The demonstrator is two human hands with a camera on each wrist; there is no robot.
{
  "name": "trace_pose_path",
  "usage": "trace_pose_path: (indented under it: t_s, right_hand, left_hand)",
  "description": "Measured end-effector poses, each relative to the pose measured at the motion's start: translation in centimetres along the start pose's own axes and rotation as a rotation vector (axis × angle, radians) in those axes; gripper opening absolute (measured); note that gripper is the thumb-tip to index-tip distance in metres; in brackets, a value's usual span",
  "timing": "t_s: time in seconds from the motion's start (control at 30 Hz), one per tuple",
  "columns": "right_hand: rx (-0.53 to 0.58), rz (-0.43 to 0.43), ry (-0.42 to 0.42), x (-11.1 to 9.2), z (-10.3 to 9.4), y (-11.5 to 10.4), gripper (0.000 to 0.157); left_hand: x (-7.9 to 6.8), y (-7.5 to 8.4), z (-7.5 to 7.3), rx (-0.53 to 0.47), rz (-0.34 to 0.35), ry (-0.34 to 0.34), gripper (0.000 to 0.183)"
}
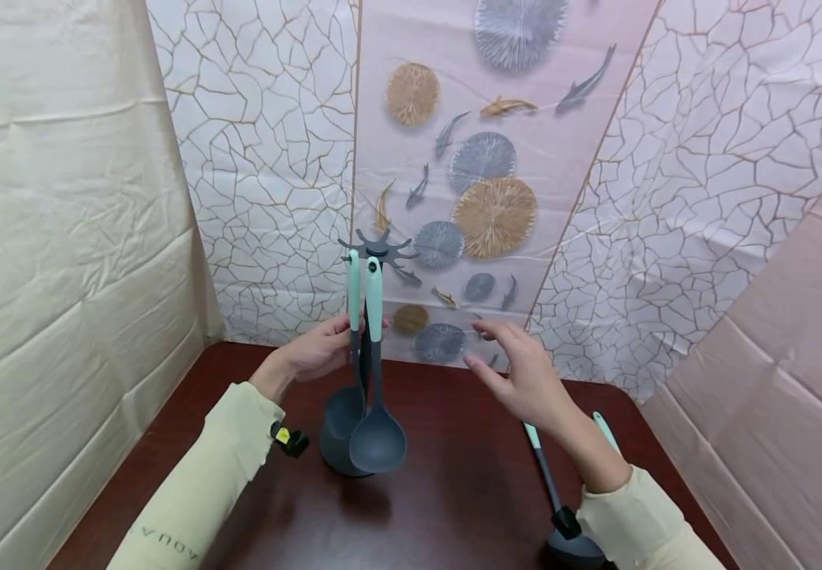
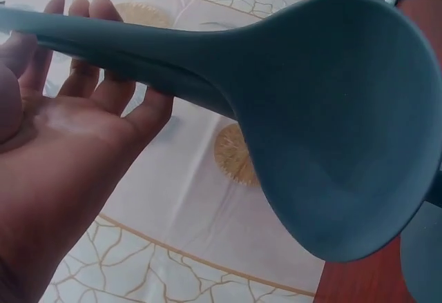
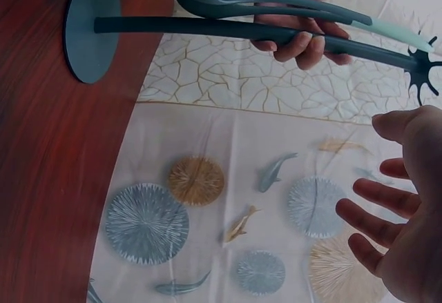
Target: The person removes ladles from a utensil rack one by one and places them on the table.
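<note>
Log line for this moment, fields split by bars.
left hand: grips utensil stand | right hand: raised, holding nothing | hanging: ladle, another utensil | table, right side: mint-handled utensils lying

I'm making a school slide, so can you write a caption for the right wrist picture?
The left hand grips a round-based utensil stand; the open right hand holds nothing.
</note>
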State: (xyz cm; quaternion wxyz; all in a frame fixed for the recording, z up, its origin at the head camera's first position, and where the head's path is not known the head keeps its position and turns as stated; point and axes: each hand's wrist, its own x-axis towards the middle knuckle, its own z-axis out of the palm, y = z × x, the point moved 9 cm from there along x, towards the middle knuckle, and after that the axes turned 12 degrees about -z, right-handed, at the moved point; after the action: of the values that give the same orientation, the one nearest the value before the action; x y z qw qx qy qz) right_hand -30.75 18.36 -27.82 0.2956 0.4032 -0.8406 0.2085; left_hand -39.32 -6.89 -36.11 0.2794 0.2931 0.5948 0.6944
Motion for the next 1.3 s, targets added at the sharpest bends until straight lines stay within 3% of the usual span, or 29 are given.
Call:
trace_pose_path:
  t_s: [0.1,0.27,0.53,0.67,0.93,1.13,1.3]
  right_hand:
    - [0.007,-0.002,0.002,0.1,0.0,-0.1,0.049]
    - [0.013,0.003,0.023,0.2,-0.1,0.0,0.049]
    - [0.012,-0.016,0.043,0.1,-0.2,0.0,0.048]
    - [0.007,-0.021,0.038,0.1,-0.2,0.1,0.048]
    - [0.017,-0.004,0.018,-0.1,-0.2,0.3,0.048]
    - [0.025,-0.001,0.034,-0.1,-0.4,0.3,0.048]
    - [0.079,0.021,0.033,-0.1,0.0,0.1,0.054]
  left_hand:
    - [-0.1,0.0,-0.1,0.006,0.002,0.032,0.017]
    - [0.1,0.2,0.0,0.039,0.027,0.069,0.022]
    - [0.1,1.3,-0.3,0.233,0.057,0.246,0.030]
    - [0.1,1.8,-0.1,0.274,0.055,0.330,0.030]
    - [-1.4,3.4,-0.6,0.490,0.135,0.689,0.025]
    - [-2.0,4.3,-0.1,0.620,0.187,0.852,0.017]
    - [-2.6,5.2,1.3,0.745,0.218,0.982,0.016]
